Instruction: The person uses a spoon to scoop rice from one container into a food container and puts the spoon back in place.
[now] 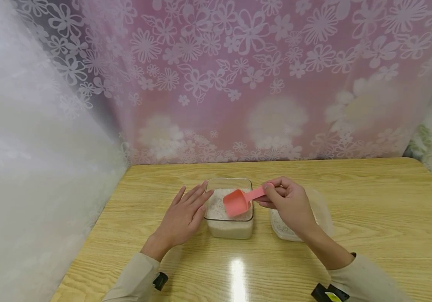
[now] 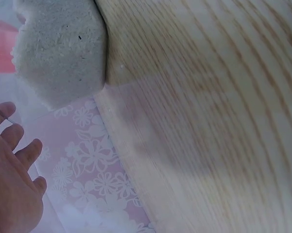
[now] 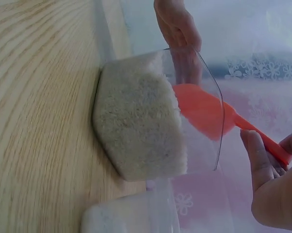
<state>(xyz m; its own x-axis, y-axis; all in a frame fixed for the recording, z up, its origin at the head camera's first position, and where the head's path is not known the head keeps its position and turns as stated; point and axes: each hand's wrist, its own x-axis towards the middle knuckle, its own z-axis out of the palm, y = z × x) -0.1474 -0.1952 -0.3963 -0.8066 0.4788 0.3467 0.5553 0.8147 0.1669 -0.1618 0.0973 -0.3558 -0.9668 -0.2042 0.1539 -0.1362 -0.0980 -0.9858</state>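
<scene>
In the head view, a clear square container (image 1: 229,183) holds white rice (image 1: 216,206). My right hand (image 1: 292,206) pinches the handle of a pink scoop (image 1: 236,204) between thumb and fingers. The scoop's bowl is inside the container, over the rice; in the right wrist view the scoop (image 3: 204,110) shows through the clear wall, its bowl right at the rice surface. My left hand (image 1: 182,218) lies with fingers extended at the container's left rim, fingertips on the edge. The left wrist view catches the rice (image 2: 63,48) through the container's side.
Right of the container, partly hidden under my right forearm, stands a translucent white tub (image 1: 324,212) with grains in it. Both sit on a wood-grain table (image 1: 144,180). A pink flowered curtain (image 1: 216,84) hangs behind the table, and a pale sheet (image 1: 42,167) on the left.
</scene>
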